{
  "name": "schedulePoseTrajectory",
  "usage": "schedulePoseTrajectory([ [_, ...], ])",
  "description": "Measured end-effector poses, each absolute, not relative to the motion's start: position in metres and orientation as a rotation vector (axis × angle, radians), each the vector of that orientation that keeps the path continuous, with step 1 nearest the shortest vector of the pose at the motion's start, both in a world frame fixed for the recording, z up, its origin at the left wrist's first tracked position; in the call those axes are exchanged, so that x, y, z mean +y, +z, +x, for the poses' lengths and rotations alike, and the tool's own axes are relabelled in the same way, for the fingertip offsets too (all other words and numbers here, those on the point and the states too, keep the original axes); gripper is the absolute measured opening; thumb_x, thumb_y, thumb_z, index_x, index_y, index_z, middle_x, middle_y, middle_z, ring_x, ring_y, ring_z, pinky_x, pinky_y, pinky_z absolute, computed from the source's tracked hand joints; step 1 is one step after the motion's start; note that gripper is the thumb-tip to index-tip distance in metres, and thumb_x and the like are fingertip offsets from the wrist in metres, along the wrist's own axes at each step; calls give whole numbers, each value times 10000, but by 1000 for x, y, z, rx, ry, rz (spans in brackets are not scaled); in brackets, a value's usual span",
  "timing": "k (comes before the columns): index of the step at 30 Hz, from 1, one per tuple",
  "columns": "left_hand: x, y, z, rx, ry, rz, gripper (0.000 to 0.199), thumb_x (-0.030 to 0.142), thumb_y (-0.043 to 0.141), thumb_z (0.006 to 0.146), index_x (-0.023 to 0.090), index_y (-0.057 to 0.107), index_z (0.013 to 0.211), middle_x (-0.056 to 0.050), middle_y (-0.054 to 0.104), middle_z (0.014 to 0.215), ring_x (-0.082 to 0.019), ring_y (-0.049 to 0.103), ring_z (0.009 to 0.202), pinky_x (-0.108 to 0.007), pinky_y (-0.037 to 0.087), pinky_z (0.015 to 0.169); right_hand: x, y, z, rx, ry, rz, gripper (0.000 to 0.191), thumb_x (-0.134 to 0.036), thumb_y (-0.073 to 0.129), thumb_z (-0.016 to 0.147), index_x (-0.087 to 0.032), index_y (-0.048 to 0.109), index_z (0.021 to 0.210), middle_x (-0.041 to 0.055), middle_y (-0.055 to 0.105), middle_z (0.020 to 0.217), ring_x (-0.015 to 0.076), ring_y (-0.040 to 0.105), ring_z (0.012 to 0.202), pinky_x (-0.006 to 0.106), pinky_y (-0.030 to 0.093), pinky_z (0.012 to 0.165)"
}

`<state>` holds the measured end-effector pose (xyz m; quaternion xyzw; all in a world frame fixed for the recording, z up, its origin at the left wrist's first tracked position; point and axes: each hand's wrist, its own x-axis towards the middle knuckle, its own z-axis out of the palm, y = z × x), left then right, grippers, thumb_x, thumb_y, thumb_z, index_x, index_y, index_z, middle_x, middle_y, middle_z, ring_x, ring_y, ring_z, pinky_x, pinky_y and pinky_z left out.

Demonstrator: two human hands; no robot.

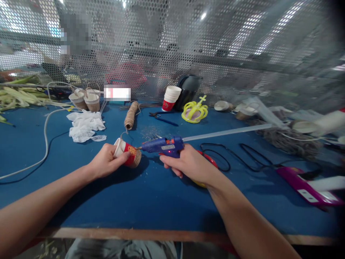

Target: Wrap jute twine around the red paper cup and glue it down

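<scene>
My left hand (109,160) is closed round a red and white paper cup (126,150), tilted on its side, with twine wound about its bottom end. Twine runs from the cup up to a twine roll (131,116) just behind it. In my right hand (185,162) is a blue glue gun (167,144), a long clear glue stick (229,133) sticking out of its back. The gun's nozzle points left and is at the side of the cup, by the edge of the twine. A small red light shows on the gun.
Behind stand stacked cups (171,98), a yellow crown-shaped piece (194,110) and pliers (164,118). White gloves (85,126) and twine-wrapped cups (92,100) are at the left. Rightward lie black cable, a purple power strip (304,185) and grey cord (291,140). A perforated metal screen (151,46) rises behind.
</scene>
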<state>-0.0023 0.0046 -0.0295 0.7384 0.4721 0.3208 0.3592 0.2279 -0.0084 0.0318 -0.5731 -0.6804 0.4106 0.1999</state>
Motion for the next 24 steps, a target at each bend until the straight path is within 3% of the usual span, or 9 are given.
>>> schedulePoseTrajectory([
  [7,6,-31,-1,1248,819,1859,374,402,443,763,174,363,478,59,256,463,-56,208,438,-213,162,399,-9,34,230,-1900,1176,-1594,250,-305,568,736,-164,540,531,-39,465,340,77,428,345,197,369,408],
  [12,6,-29,0,1242,866,1769,390,407,456,753,186,319,462,64,247,451,-52,187,431,-215,151,397,-3,30,234,-1877,1346,-1439,189,-307,561,758,-142,608,679,-56,462,362,75,428,381,201,383,456],
  [16,7,-30,-2,1244,939,1754,389,401,464,752,182,323,463,58,251,468,-58,200,452,-219,166,418,3,27,236,-1716,1440,-1386,188,-309,589,745,-122,606,737,-59,465,392,64,407,382,187,342,409],
  [21,9,-30,-3,1216,1059,1772,368,362,466,756,184,323,467,55,261,470,-61,217,457,-223,182,424,16,26,239,-1510,1393,-1438,188,-298,641,704,-111,627,727,38,628,692,70,496,545,171,393,461],
  [24,8,-27,-2,1193,1118,1804,372,343,468,753,187,310,455,60,265,449,-55,207,435,-218,175,406,32,25,244,-1396,1334,-1491,153,-259,649,698,-109,619,687,43,622,687,58,455,512,162,361,419],
])
